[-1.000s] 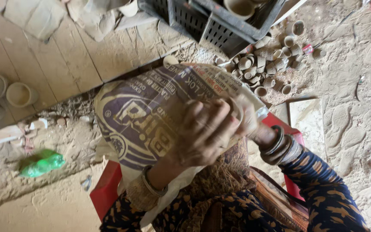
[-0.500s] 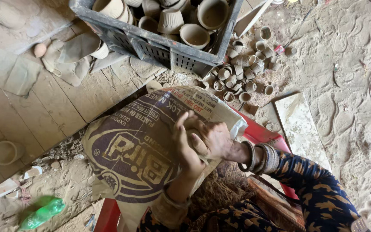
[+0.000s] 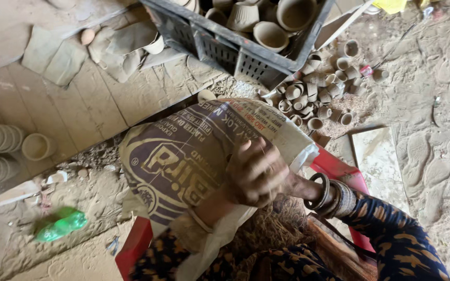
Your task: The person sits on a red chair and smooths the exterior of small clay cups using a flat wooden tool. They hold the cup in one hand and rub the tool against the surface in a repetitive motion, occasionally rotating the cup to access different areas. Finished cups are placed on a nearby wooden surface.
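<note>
On the dusty floor (image 3: 433,156) below me, a printed woven sack (image 3: 183,156) lies across the lap, long axis running lower-left to upper-right. My left hand (image 3: 251,171) and right hand (image 3: 279,179) are clasped together on its near edge, apparently pinching the fabric. Small clay cups (image 3: 313,99) lie beyond.

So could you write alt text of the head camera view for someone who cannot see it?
Two hands, left hand and right hand, clasp together over a printed woven sack spread across the person's lap. Beyond lie small clay cups on sandy ground, and a dark plastic crate holds larger clay pots.
</note>
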